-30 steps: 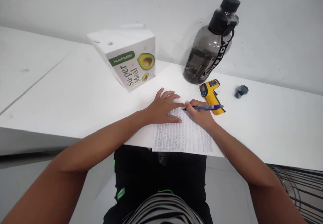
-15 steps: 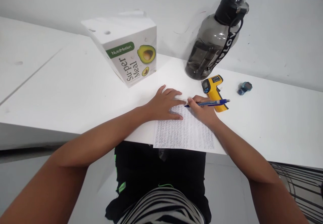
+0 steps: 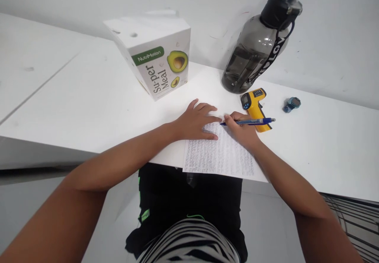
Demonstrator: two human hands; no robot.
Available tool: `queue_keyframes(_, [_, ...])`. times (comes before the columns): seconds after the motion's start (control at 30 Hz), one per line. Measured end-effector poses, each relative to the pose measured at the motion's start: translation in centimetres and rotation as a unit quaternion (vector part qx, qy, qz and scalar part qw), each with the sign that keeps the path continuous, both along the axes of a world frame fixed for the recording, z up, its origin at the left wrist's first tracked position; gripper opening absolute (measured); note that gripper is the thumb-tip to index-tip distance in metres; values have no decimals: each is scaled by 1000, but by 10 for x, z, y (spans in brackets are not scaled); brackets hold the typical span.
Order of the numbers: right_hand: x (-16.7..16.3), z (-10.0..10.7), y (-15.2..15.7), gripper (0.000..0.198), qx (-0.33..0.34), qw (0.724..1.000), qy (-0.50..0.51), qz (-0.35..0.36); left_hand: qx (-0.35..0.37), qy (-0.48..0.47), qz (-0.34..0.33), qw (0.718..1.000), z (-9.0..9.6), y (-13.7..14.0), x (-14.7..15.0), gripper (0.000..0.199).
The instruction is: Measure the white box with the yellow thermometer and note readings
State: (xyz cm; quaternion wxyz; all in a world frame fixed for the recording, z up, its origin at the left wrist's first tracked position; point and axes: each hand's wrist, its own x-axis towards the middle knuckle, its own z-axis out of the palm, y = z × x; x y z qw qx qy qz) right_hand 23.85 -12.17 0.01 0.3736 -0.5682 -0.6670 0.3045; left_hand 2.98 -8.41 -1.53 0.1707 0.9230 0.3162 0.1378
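Most of the paper (image 3: 219, 156) I can see, at the near edge of the bench (image 3: 322, 144), is densely marked. The right hand (image 3: 243, 132) has its grip closed round a blue pen (image 3: 254, 121); the left hand (image 3: 197, 121) lies spread, open, hiding what is left beneath.

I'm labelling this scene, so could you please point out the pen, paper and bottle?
Pen (image 3: 250, 122), head view: middle of its barrel.
Paper (image 3: 219, 154), head view: on its marked face.
Bottle (image 3: 257, 46), head view: on its grey body.
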Motion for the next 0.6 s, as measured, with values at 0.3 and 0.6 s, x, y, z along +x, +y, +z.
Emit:
queue_keyframes(0.3, [1, -2, 1, 44, 15, 999, -21, 27, 3, 0, -2, 1000, -2, 1, 0, 65])
queue_keyframes(0.6, [6, -2, 6, 44, -16, 999, 27, 7, 42, -27, -21, 999, 0, 1, -2, 56])
